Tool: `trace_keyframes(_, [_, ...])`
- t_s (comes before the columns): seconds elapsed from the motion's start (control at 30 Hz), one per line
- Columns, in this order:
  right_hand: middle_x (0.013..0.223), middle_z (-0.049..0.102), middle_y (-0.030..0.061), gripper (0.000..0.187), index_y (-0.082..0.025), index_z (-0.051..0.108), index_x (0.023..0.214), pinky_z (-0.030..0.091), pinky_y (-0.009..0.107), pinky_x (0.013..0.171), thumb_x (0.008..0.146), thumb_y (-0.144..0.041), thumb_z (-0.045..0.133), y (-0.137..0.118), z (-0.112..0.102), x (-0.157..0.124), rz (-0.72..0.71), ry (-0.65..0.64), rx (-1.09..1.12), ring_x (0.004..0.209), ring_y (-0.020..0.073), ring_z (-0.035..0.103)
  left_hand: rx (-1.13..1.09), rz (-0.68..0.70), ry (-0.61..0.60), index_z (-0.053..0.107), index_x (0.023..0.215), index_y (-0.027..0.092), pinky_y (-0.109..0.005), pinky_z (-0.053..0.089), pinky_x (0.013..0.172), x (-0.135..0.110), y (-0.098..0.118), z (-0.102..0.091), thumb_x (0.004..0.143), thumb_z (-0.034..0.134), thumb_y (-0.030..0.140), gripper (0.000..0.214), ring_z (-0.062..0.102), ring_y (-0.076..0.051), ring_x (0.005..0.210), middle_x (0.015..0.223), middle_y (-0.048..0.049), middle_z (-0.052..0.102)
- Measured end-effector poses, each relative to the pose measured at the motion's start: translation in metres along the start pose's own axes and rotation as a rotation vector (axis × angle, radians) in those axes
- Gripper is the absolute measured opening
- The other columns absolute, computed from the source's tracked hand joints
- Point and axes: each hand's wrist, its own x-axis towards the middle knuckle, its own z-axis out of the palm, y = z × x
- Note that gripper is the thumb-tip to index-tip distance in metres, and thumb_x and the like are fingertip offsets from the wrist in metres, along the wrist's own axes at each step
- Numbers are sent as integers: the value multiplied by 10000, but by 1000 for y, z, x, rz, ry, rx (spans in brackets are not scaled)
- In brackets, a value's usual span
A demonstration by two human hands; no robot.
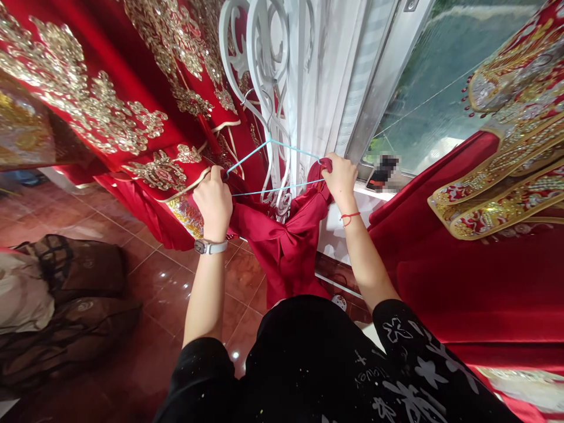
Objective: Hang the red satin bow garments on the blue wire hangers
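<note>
Left hand [214, 202] closed on the dark red dress [288, 249] at its 9 o'clock edge; right hand [340, 179] pinching it at 3. Dress lies between the hands and drops toward 6 o'clock, long axis 12 to 6. Light blue hanger [270, 140] spans hand to hand, long axis roughly 9 to 3, hook end pointing to 12. Watch [212, 247] on left wrist; thin red cord [349, 216] on right.
</note>
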Motion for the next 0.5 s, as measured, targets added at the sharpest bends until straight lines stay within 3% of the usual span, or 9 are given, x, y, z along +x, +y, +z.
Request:
trace_keyframes(0.13, [1188, 732, 198, 394, -180, 666, 1316, 498, 498, 1005, 992, -97, 458, -7, 2, 11, 54, -30, 28, 1140, 348, 685, 27, 37, -22, 646, 1369, 131, -400, 519, 844, 2, -3, -8, 967, 421, 73, 464, 724, -317, 986, 1162, -210, 749])
trace_keyframes(0.3, [1241, 746, 127, 473, -222, 740, 1209, 446, 505, 1111, 893, -3, 464, 19, -15, 49, -12, -125, 163, 1232, 325, 643, -79, 95, -36, 636, 1392, 179, -443, 527, 909, 25, -34, -17, 889, 489, 55, 538, 682, -275, 860, 921, -85, 722])
trace_keyframes(0.4, [1284, 749, 70, 519, -205, 740, 1152, 468, 395, 1123, 802, 41, 447, 44, -11, 61, 45, -101, 317, 1218, 232, 637, -375, -7, 67, 682, 1182, 167, -380, 548, 936, 36, -55, -11, 790, 472, -23, 483, 659, -206, 847, 908, -48, 696])
trace_keyframes(0.5, [1285, 757, 78, 594, -169, 685, 1257, 528, 305, 1005, 782, 40, 396, 65, 4, 54, 89, -76, 418, 1058, 170, 675, -599, -180, 230, 619, 957, 164, -344, 561, 966, 31, -63, -1, 739, 443, -55, 355, 698, -175, 942, 991, -77, 719])
